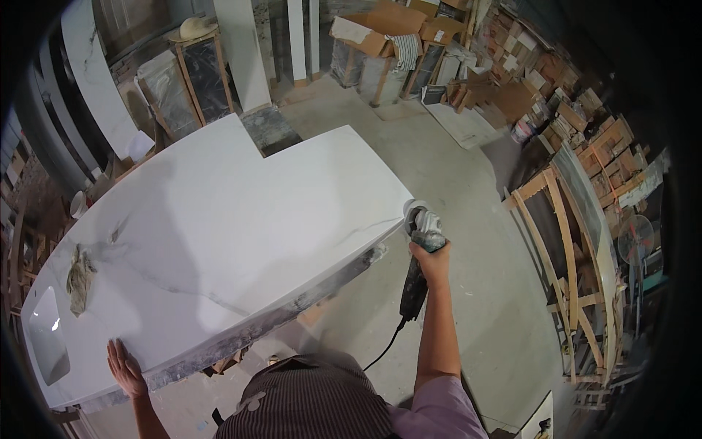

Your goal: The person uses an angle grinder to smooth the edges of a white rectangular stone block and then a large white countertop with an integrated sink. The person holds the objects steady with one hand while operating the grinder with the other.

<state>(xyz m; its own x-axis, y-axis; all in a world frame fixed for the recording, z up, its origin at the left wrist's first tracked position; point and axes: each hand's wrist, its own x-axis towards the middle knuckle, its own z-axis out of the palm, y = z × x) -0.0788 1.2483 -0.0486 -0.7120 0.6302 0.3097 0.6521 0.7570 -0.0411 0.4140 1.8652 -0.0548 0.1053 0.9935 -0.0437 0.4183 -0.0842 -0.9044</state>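
Observation:
A long white stone countertop (292,212) with faint grey veins stretches across the middle, an L-shaped notch cut in its far edge. My right hand (431,262) is wrapped round an angle grinder (414,285), whose disc end is at the slab's right corner. The disc looks smeared, and I cannot tell whether it touches the stone. From the grinder's rear a black cord runs down past my apron. My left hand (126,369) lies flat on the countertop near its front edge, holding nothing. Beyond it are a crumpled, dirty cloth (79,280) and a white sink basin (48,336).
Wooden frames (563,249) lean with slabs at the right, near a fan (635,240). Cardboard boxes (380,29) and stacked wood scraps (599,146) fill the back right. Upright panels (245,51) stand behind the countertop, beside a straw hat (195,28). Concrete floor (475,307) lies right of the slab.

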